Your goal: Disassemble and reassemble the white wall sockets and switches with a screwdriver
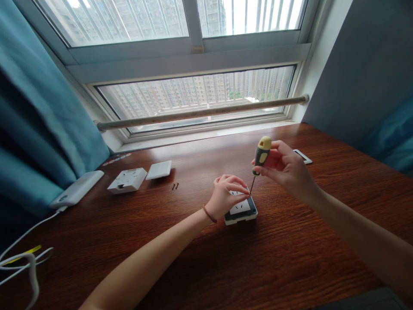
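My right hand [285,165] is closed around a screwdriver [262,151] with a yellow and dark grey handle. Its thin shaft slants down to the right edge of a wall socket [240,209]. That socket has a white face with slots, a dark frame and a white box beneath, and lies flat on the table. Over its upper left part, my left hand [227,193] has thumb and forefinger pinched together at the screwdriver's tip. Whatever is between those fingertips is too small to make out. Two screws [175,186] lie on the table left of the socket.
A white back box [127,180] and a white switch plate [158,170] lie at the left. Farther left are a white power strip [77,189] and its cable [32,275]. A white frame [303,156] sits behind my right hand. Beyond the wooden table [193,267] is a window with a rail [206,113].
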A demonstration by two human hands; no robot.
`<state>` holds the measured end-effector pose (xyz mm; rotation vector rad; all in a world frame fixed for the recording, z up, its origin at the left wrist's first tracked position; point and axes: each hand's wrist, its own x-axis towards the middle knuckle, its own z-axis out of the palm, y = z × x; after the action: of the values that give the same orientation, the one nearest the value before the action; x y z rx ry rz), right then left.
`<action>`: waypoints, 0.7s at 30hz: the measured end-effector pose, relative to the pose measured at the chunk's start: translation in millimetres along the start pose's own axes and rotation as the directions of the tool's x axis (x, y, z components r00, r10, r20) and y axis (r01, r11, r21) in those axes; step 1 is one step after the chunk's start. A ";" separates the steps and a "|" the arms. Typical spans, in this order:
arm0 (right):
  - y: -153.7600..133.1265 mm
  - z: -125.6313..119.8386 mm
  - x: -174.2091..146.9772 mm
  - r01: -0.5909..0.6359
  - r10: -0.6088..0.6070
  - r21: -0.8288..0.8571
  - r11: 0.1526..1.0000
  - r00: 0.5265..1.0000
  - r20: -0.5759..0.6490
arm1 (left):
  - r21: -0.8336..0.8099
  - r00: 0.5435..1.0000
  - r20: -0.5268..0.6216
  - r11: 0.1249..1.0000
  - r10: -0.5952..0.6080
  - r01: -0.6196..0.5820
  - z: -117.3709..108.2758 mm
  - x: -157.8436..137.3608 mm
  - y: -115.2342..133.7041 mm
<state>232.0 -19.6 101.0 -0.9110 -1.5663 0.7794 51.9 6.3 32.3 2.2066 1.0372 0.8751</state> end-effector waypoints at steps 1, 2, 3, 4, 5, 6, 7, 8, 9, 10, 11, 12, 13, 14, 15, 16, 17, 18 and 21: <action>-0.3 3.4 5.2 0.000 0.001 -0.021 1.000 1.000 0.023 | 0.003 1.000 -0.005 1.000 -0.014 0.014 -1.1 0.0 0.1; 0.7 6.8 9.4 0.003 -0.001 -0.037 0.999 0.999 0.039 | 0.000 1.000 -0.012 1.000 -0.028 0.028 -1.9 -0.1 -0.3; 2.7 9.9 12.7 0.009 -0.007 -0.046 0.999 0.999 0.044 | -0.008 0.999 -0.014 0.999 -0.040 0.040 -2.5 -0.2 -1.2; 5.6 12.6 15.1 0.017 -0.015 -0.052 0.999 0.999 0.043 | -0.019 0.999 -0.015 0.999 -0.051 0.050 -2.9 -0.2 -2.5; 8.9 14.9 16.6 0.026 -0.024 -0.055 0.998 0.999 0.040 | -0.030 0.998 -0.013 0.998 -0.058 0.058 -3.1 -0.2 -4.1; 12.2 16.7 17.5 0.033 -0.031 -0.058 0.998 0.999 0.036 | -0.039 0.998 -0.007 0.997 -0.063 0.063 -3.1 -0.1 -5.9; 15.2 17.8 17.9 0.038 -0.036 -0.060 0.997 0.999 0.031 | -0.045 0.998 0.000 0.997 -0.065 0.065 -3.0 0.1 -7.6; 17.7 18.4 17.8 0.039 -0.038 -0.061 0.997 0.999 0.028 | -0.048 0.998 0.009 0.997 -0.066 0.066 -2.8 0.4 -9.0; 19.4 18.5 17.5 0.039 -0.038 -0.061 0.997 0.999 0.024 | -0.049 0.998 0.016 0.997 -0.066 0.067 -2.6 0.7 -10.1; 20.5 18.1 17.0 0.038 -0.037 -0.062 0.997 0.999 0.020 | -0.048 0.998 0.022 0.997 -0.067 0.068 -2.4 1.1 -10.8; 20.9 17.5 16.3 0.036 -0.035 -0.064 0.997 0.999 0.015 | -0.045 0.997 0.025 0.997 -0.068 0.069 -2.2 1.5 -11.0; 20.9 16.8 15.6 0.034 -0.033 -0.067 0.997 0.999 0.012 | -0.039 0.997 0.027 0.997 -0.069 0.070 -2.0 1.9 -11.0; 20.7 16.2 14.9 0.031 -0.030 -0.071 0.997 0.999 0.011 | -0.031 0.997 0.029 0.997 -0.069 0.070 -1.7 2.2 -10.7; 20.4 15.8 14.1 0.030 -0.029 -0.075 0.997 1.000 0.011 | -0.023 0.997 0.032 0.997 -0.069 0.070 -1.5 2.4 -10.4; 20.2 15.5 13.4 0.029 -0.029 -0.079 0.996 1.000 0.011 | -0.014 0.997 0.036 0.998 -0.069 0.069 -1.2 2.6 -10.1; 20.2 15.5 12.7 0.030 -0.029 -0.083 0.996 1.000 0.012 | -0.008 0.997 0.041 0.998 -0.067 0.068 -0.9 2.7 -9.9; 20.4 15.6 12.1 0.031 -0.030 -0.087 0.996 0.999 0.013 | -0.003 0.997 0.044 0.998 -0.065 0.066 -0.7 2.8 -9.9; 20.7 15.6 11.5 0.032 -0.031 -0.087 0.996 0.999 0.014 | 0.000 0.997 0.047 0.998 -0.064 0.064 -0.5 2.7 -10.1; 21.8 15.1 10.7 0.028 -0.027 -0.071 0.997 1.000 0.014 | -0.004 0.997 0.054 0.998 -0.058 0.058 -0.5 2.4 -11.2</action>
<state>219.3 0.1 84.7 -0.9356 -1.6238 0.7154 47.7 14.6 25.5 2.1724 1.0663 0.7878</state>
